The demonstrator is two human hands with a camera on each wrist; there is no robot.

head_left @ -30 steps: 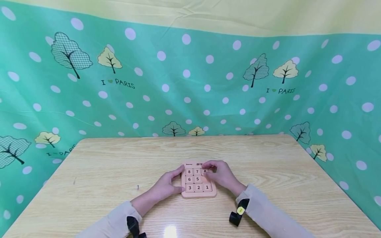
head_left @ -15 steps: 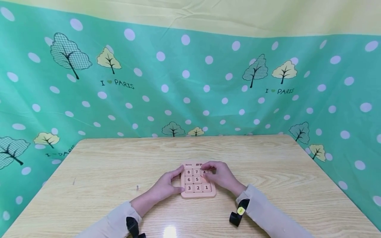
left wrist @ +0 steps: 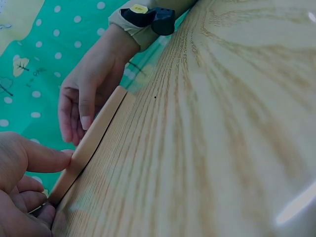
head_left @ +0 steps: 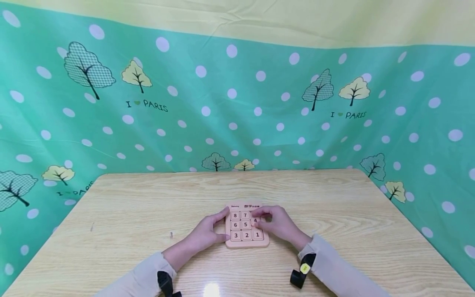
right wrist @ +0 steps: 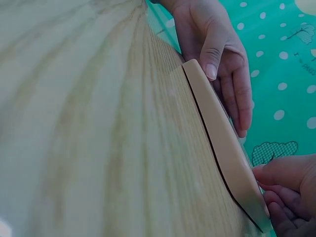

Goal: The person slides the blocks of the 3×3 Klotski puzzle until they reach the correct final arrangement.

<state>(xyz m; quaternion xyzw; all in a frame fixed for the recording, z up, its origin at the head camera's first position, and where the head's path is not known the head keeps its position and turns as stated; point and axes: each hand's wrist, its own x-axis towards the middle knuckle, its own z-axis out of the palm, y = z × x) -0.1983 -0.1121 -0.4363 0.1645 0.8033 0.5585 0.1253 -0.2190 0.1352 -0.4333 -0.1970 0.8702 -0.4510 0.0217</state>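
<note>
On the light wood table (head_left: pixel 148 198), lying flat between both hands: a pink number board (head_left: pixel 246 244). Around its left side, the left hand (head_left: pixel 205 233), holding on with pointer finger up by the top corner and thumb down low, spread wide apart. Hard to tell how all the other left fingers lie. Over the right side, the right hand (head_left: pixel 279 224), pinching tile 4 (head_left: pixel 255 221) with pointer finger above and thumb below. Not quite in line with tile 5 (head_left: pixel 245 225) right beside it, but a bit higher. In rows on the board: tile 8 (head_left: pixel 235 215) and tile 7 (head_left: pixel 245 215) on top, tile 6 (head_left: pixel 235 225) left of tile 5, then tile 3 (head_left: pixel 235 235), tile 2 (head_left: pixel 246 235) and tile 1 (head_left: pixel 257 234) at the bottom. Along the top edge, dark writing (too tiny to read well). On both wrists, black straps (head_left: pixel 165 282) over pale sleeves (head_left: pixel 345 268). Behind the table, a green curtain (head_left: pixel 219 78) with white dots and trees.
</note>
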